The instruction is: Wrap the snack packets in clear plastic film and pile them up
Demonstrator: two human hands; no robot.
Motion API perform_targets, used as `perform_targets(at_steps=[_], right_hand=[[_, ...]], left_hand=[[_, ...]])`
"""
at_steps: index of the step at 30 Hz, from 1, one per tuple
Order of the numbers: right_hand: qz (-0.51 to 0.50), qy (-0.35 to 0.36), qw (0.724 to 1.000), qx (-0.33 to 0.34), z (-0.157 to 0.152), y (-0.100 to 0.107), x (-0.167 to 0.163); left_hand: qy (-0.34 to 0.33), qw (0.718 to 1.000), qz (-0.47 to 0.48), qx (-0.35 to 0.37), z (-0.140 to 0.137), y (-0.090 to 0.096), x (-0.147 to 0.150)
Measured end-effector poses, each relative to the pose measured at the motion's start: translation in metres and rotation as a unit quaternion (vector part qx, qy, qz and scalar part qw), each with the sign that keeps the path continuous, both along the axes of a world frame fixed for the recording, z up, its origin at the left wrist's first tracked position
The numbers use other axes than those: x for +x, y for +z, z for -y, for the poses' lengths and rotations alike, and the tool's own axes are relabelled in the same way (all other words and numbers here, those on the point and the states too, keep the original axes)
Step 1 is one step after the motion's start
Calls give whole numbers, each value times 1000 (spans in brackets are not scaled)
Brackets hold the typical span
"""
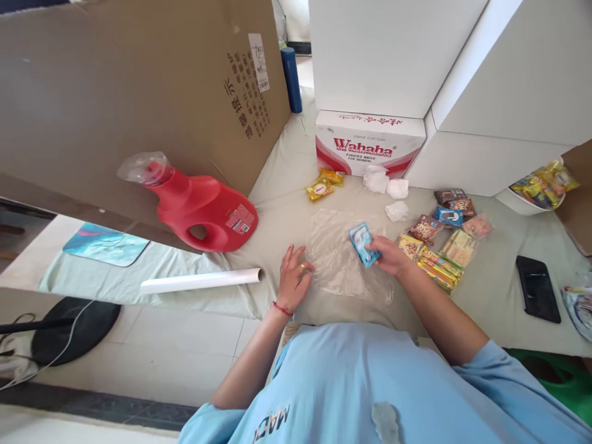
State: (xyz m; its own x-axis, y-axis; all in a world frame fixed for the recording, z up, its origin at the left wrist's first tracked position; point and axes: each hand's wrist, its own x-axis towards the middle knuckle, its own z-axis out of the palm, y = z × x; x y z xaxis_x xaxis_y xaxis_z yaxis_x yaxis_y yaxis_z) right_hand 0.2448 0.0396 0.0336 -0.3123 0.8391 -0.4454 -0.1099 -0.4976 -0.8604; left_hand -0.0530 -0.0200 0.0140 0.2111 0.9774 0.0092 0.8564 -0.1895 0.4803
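Note:
My right hand [390,254] grips a small blue snack packet [361,243] by its right side, above a clear plastic bag [340,271] that lies flat on the cloth-covered table. My left hand [294,279] rests at the bag's left edge, fingers apart and holding nothing. To the right of my right hand is a group of snack packets: yellow packs [437,269], a pale yellow pack [459,248], brown packs [425,229], a blue pack [448,216] and a pink pack [477,226]. Two yellow packets [320,189] lie beyond the bag.
White crumpled tissues [396,211] lie before a Wahaha carton [370,148]. At left are a red jug [208,209], a white roll [201,281] and a large cardboard box [139,92]. A phone [538,288] and a white bowl of packets [522,202] are at right.

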Motion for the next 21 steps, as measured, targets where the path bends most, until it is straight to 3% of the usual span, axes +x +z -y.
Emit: perform_targets(at_steps=[3,6,8,9,11,13,15,21], right_hand=[[22,64,997,-40,31,-11,6],[60,72,995,-35,46,-19,20],[74,79,994,-22,50,-21,30],[80,88,993,-16,51,-21,33],[86,110,990,-3,51,-20,37],[92,130,987,10,52,-18,39],[98,148,984,17,53,-14,42],[114,141,983,11,68,-3,64]], left_hand=[[53,997,-53,-10,-4,7,7],[78,991,-107,-32,-4,10,3],[78,988,-132,-4,-1,12,-1],[53,988,-141,21,1,12,-3],[-60,986,-145,58,3,13,-3],[-204,969,-131,53,4,11,0],[-273,955,-114,24,2,6,1],[-158,986,-42,-25,6,-7,-6]])
